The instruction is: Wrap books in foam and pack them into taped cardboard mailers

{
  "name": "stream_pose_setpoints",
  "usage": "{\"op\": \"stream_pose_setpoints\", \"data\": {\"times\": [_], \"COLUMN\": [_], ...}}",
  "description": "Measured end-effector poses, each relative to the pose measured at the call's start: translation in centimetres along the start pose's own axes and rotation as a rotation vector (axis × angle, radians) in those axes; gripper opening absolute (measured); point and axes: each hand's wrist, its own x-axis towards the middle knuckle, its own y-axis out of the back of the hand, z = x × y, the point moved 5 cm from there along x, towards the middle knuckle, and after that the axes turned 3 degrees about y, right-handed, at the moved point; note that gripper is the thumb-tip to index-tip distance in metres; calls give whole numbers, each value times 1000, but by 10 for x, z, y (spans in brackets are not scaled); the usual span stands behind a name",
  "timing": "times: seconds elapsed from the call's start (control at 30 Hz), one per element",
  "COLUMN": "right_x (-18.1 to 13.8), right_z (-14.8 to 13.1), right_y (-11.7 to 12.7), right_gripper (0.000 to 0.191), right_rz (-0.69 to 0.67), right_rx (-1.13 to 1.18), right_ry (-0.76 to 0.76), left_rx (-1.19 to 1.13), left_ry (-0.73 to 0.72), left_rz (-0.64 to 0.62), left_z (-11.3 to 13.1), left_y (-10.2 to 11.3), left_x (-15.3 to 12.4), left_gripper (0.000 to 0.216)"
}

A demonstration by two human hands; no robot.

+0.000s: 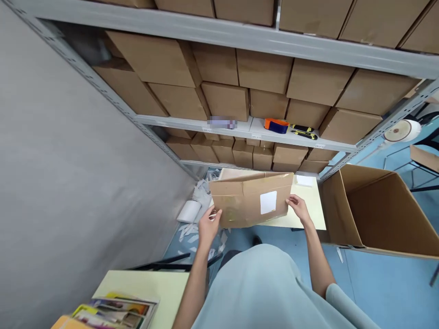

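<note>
A flattened brown cardboard box [248, 201] with a white label and tape on it is held up over a pale yellow table [310, 212]. My left hand [208, 225] grips its lower left corner, fingers closed on the edge. On the box's right edge my right hand [297, 206] holds it with curled fingers. The box stands tilted between both hands, its label side facing me.
Metal shelving [240, 36] full of brown cartons stands ahead; a tape dispenser [276, 125] and a yellow-black cutter [303, 133] lie on it. A big open carton [380, 214] sits right. A grey wall is left. Paper scraps [200, 196] litter the blue floor. Booklets [116, 310] lie on a near table.
</note>
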Motion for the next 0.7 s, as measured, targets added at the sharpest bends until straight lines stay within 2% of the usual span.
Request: {"op": "stream_pose_setpoints", "data": {"times": [0.1,0.17,0.27,0.4,0.53,0.7], "right_x": [6,6,2,-7,-19,-26], "right_z": [20,31,38,34,17,-28], "right_y": [15,16,3,-20,-19,-4], "right_gripper": [57,55,48,44,51,63], "right_rz": [68,100,115,171,308,467], "right_rx": [-124,-181,-198,-231,-261,-299], "right_ry": [-5,-11,-14,-63,-142,-150], "left_rx": [0,-47,-109,-117,-104,-46], "left_ry": [63,87,88,70,125,156], "left_rz": [-48,-93,-188,-382,-466,-540], "left_z": [-10,-14,-12,0,7,10], "left_y": [-38,-59,-84,-109,-113,-85], "left_x": [18,26,37,52,65,60], "left_gripper": [39,34,30,32,42,46]}}
